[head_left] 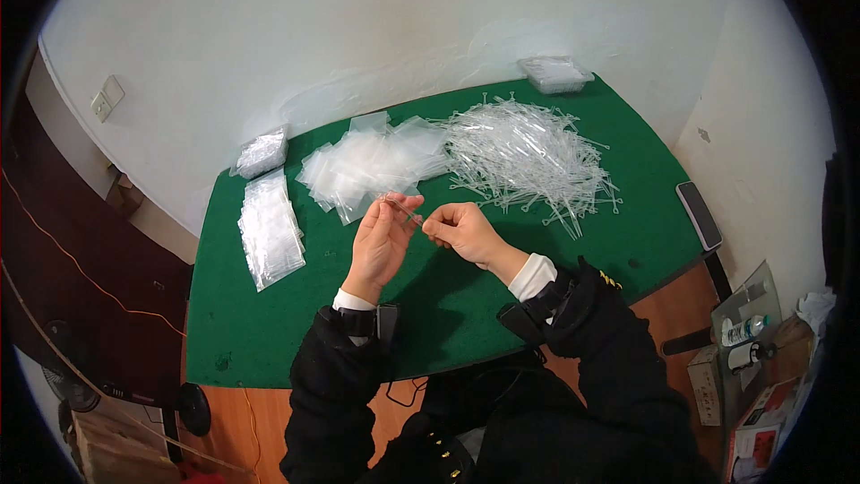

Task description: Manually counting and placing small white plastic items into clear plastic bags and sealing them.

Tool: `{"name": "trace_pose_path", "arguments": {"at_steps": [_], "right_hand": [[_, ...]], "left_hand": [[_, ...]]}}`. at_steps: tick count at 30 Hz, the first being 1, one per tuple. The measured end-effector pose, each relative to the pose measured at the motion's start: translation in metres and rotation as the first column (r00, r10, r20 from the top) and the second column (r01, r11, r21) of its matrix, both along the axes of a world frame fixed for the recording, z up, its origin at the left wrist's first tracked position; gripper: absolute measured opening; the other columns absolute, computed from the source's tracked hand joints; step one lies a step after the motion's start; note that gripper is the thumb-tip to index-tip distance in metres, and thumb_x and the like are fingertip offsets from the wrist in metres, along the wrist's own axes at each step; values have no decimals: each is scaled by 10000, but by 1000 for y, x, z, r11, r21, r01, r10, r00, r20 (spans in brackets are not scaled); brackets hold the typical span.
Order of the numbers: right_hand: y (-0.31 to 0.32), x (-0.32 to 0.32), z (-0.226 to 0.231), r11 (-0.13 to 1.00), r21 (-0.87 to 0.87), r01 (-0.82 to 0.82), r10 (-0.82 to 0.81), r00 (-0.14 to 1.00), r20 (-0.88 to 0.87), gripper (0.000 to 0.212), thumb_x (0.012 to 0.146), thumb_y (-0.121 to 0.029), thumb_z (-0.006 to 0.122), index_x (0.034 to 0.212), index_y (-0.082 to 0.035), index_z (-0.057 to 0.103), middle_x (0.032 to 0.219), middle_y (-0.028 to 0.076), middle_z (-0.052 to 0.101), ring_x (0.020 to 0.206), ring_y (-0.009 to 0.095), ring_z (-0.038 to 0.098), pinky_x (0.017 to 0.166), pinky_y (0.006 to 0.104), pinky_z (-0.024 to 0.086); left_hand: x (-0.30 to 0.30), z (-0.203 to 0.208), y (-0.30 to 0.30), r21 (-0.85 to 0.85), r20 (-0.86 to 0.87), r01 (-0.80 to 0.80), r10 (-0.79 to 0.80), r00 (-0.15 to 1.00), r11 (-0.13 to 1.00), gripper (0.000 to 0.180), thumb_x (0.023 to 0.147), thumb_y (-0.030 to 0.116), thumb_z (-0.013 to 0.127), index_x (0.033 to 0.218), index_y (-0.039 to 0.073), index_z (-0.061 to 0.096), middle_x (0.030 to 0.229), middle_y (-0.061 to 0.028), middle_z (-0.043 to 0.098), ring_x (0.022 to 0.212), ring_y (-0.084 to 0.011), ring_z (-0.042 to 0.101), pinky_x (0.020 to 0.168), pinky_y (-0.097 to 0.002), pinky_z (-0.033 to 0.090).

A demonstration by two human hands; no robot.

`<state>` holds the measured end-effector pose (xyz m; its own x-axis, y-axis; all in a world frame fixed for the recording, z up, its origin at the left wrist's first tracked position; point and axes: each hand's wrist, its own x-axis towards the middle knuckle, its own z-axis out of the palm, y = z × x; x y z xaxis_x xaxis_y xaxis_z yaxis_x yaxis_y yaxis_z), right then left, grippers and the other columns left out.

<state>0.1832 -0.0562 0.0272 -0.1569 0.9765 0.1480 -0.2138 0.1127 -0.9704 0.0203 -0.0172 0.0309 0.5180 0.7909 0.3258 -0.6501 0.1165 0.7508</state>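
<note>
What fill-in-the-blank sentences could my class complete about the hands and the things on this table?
1. The table has a cover coloured ____.
2. The left hand and the right hand hold a thin clear strip ____ them.
3. The big heap of clear plastic ties lies to the ____ of the loose pile of small clear bags.
4. The dark phone lies at the table's ____ edge.

Missing words: green; between; right; right
</note>
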Motion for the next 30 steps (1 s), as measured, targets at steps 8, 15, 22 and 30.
{"name": "trace_pose_path", "arguments": {"at_steps": [8,15,22,30], "right_hand": [[2,-1,-3,1000,16,-11,11,1000,17,216,825,-224,651,726,-44,585,649,-12,557,578,53,480,521,197,375],[1,0,-2,1000,6,0,-1,998,62,264,828,-248,648,682,-54,545,609,-24,515,553,50,454,503,202,355],[2,1,-3,1000,-3,3,-2,995,101,277,830,-266,644,679,-58,541,587,-25,502,529,53,441,483,203,336],[3,-2,-4,999,-40,1,4,992,129,302,836,-285,634,652,-62,549,569,-23,502,510,54,435,467,205,323]], "left_hand": [[-1,0,-1,40,-42,2,0,999,999,221,963,252,368,1069,111,500,1113,-48,554,1175,-243,437,922,-391,362],[0,2,-3,54,-70,-14,18,997,998,230,964,267,362,1068,117,502,1114,-46,554,1177,-242,436,917,-389,360],[1,0,-2,71,-89,-15,21,996,997,239,964,268,361,1076,115,506,1119,-54,552,1178,-238,435,922,-388,354],[0,-2,-2,130,-134,-12,29,991,991,262,965,245,366,1116,84,506,1153,-74,533,1159,-220,445,921,-367,361]]}}
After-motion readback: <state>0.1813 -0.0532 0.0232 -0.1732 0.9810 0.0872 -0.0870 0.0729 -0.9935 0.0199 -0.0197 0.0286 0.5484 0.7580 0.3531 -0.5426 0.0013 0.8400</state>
